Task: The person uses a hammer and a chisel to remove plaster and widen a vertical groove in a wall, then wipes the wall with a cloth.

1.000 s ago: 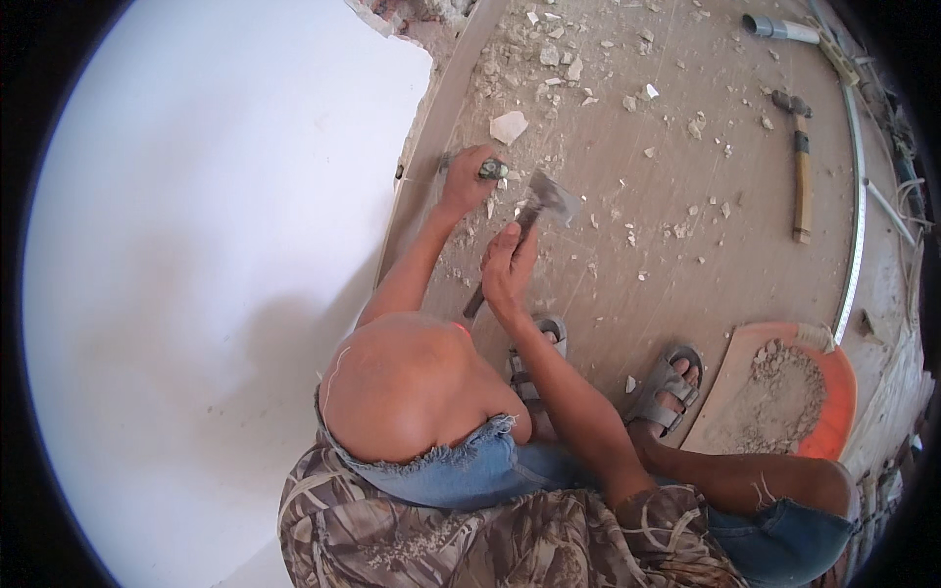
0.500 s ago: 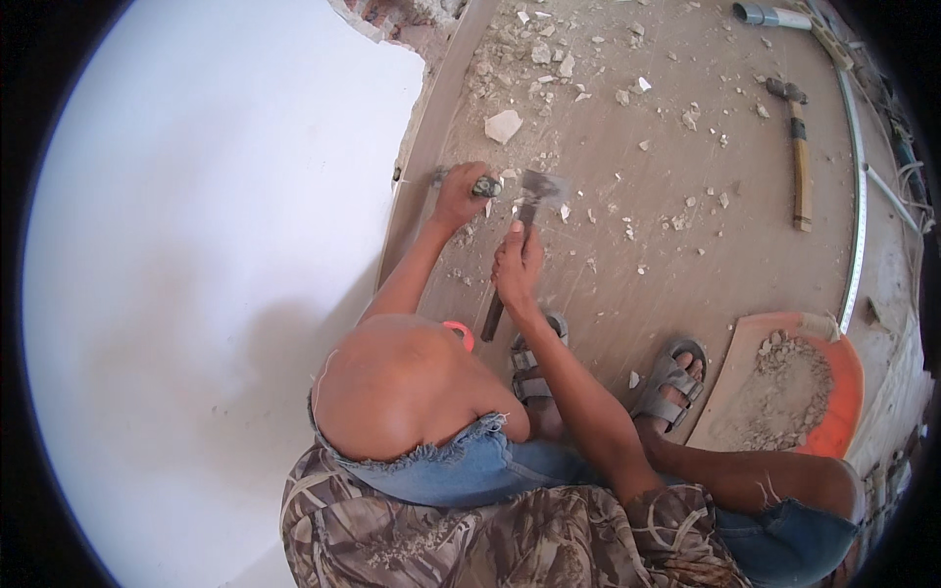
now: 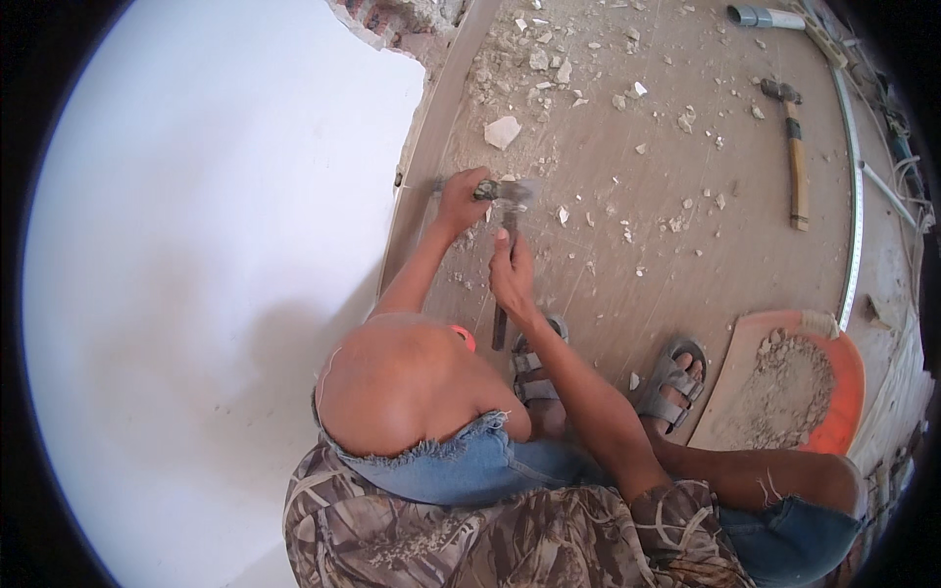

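Note:
My left hand [image 3: 459, 204] is wrapped around a chisel [image 3: 482, 190], its butt end poking out to the right and its tip at the skirting [image 3: 426, 137] along the foot of the white wall [image 3: 235, 196]. My right hand [image 3: 511, 269] grips a hammer by its dark handle [image 3: 500, 328], the thumb lying along it. The hammer's head, smeared by motion, is at the chisel's butt; whether they touch I cannot tell. Pale rubble [image 3: 503, 132] lies on the brown floor just beyond both hands.
A wooden-handled hammer [image 3: 796, 162] lies at the right, near a grey pipe [image 3: 765, 17] and a long pale measuring strip [image 3: 855, 216]. An orange scoop [image 3: 845, 377] holding debris stands by my right sandal [image 3: 672, 384]. Broken wall with exposed brick [image 3: 392, 18] shows at the top.
My right hand has swung the hammer, bringing its head leftward to the chisel's butt. The handle is now more upright. My left hand keeps the chisel in nearly the same place.

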Tool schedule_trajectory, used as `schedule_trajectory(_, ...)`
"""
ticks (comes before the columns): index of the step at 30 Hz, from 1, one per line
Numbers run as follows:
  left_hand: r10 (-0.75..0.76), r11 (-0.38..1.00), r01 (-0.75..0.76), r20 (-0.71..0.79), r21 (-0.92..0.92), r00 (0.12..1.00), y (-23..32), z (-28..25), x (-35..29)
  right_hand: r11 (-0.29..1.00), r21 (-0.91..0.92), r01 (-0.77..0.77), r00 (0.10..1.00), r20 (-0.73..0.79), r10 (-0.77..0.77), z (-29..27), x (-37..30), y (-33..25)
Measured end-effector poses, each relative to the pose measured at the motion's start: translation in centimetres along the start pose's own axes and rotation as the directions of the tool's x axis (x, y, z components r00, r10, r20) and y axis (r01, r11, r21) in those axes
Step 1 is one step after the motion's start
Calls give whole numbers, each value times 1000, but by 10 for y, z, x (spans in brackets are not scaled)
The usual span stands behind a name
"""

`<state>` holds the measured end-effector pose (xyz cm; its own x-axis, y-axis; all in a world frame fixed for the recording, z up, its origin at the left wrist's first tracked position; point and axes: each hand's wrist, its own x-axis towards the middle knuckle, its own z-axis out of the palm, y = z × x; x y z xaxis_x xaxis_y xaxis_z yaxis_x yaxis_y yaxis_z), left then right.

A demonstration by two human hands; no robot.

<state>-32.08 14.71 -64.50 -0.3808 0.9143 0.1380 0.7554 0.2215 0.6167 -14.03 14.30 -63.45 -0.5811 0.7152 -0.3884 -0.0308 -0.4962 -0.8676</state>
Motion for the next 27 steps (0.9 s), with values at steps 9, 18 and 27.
schedule_trajectory(9,-12,1000,11,-12,-13,1000,-1,3,-6,986,16,167,980,-110,-164,1,-9,-11)
schedule_trajectory(18,10,998,-10,1,56,1000,2,2,-10,994,-98,55,998,8,-54,-1,-6,8)
schedule_trajectory(27,38,996,-32,-76,79,996,-2,15,3,980,198,-10,987,-156,42,-12,-6,-31)
